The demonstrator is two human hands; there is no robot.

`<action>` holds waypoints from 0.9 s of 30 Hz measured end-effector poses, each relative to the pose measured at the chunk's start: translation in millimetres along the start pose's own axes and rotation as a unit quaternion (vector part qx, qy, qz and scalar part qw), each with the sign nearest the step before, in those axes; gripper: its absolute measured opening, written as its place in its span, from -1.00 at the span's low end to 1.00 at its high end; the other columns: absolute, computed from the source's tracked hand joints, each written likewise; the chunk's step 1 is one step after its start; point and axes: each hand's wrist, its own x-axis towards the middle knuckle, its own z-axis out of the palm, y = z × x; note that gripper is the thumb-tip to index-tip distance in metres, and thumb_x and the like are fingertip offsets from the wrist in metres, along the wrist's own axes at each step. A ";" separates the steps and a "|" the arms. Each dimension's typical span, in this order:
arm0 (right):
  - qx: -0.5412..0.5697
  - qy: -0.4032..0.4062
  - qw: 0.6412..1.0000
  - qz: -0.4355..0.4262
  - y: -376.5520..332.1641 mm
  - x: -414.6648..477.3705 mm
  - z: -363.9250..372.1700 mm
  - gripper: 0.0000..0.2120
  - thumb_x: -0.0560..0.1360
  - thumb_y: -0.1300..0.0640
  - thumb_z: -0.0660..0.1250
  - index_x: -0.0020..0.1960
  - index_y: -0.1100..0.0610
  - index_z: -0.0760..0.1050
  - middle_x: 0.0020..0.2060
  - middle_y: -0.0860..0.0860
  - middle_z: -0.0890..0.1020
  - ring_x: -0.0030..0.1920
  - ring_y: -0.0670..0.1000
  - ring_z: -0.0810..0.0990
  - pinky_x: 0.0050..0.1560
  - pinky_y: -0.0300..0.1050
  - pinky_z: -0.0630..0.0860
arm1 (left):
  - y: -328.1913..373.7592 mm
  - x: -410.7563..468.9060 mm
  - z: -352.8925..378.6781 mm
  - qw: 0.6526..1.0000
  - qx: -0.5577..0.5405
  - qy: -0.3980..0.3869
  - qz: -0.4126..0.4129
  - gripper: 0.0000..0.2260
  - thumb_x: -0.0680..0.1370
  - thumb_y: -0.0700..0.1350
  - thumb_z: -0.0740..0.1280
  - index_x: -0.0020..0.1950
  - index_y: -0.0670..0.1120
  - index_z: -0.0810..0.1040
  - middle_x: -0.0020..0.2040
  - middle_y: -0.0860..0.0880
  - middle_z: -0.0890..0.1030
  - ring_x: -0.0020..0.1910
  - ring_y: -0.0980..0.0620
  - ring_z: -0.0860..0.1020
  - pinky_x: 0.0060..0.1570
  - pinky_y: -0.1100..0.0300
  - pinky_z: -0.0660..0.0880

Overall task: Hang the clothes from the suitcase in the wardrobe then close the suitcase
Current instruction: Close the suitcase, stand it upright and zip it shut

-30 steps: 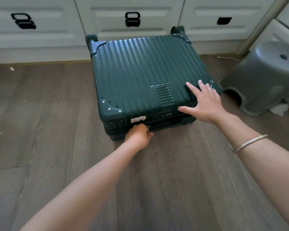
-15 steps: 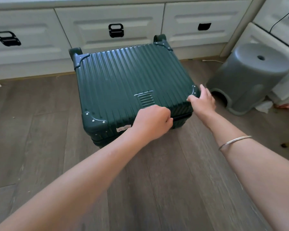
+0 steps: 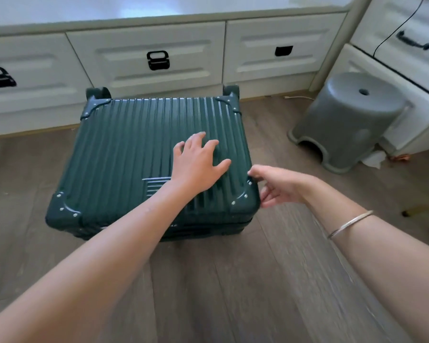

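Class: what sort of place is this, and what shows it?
Probably a bedroom at home: white drawers with black handles along the wall, a green suitcase lying on wood-plank floor, a grey plastic stool beside it.

The dark green ribbed hard-shell suitcase (image 3: 134,154) looks like moulded plastic with a smooth satin sheen. Its corner caps (image 3: 65,214) are duller dark plastic studded with small bright metal rivets. The grey-brown plank floor (image 3: 233,293) shows a matt wood grain. At the far right, the round grey stool (image 3: 352,115) is smooth, dull plastic. The far cream drawer fronts (image 3: 183,78) look painted and smooth. A thin silvery metal bangle (image 3: 349,224) shines on the right wrist.
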 end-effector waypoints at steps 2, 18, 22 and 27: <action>-0.026 -0.127 0.991 0.036 -5.8 -8.9 11.0 -0.56 0.58 -0.04 0.18 0.36 0.19 0.31 -0.09 0.27 0.65 -0.05 0.16 0.67 -0.05 -0.12 0.61 | 5.3 4.7 -1.5 1.000 -0.009 -0.012 -0.008 -0.39 0.53 0.29 0.17 0.50 0.05 0.24 0.56 -0.10 0.11 0.55 -0.04 0.02 0.49 -0.08 -0.04; -0.056 0.043 0.996 -0.059 -2.0 43.1 78.4 -0.73 0.59 0.15 0.15 0.26 0.19 0.41 0.12 0.12 0.55 0.14 0.10 0.54 0.20 -0.01 0.50 | -20.5 -9.4 -6.3 0.989 0.100 -0.103 -0.035 -0.09 0.45 0.16 0.35 0.57 0.08 -0.22 0.58 -0.11 -0.19 0.56 -0.11 -0.20 0.44 -0.29 -0.09; -0.042 0.090 0.982 -0.158 -4.1 55.5 77.5 -0.56 0.61 0.18 0.14 0.48 0.14 0.18 0.16 0.05 0.44 0.15 0.04 0.45 0.14 -0.14 0.37 | -29.2 -33.6 -9.3 0.992 0.092 -0.091 -0.008 -0.09 0.41 0.16 0.37 0.56 0.13 -0.18 0.59 -0.08 -0.16 0.56 -0.08 -0.18 0.45 -0.26 -0.08; -0.121 0.078 0.961 -0.235 -7.4 73.7 100.8 -0.54 0.56 0.35 0.04 0.41 0.10 0.33 0.21 0.09 0.54 0.17 0.10 0.52 0.11 -0.11 0.47 | -49.6 -65.9 -13.3 0.990 0.111 -0.085 0.032 -0.06 0.36 0.21 0.39 0.55 0.15 -0.15 0.59 -0.03 -0.11 0.57 -0.04 -0.13 0.45 -0.21 -0.03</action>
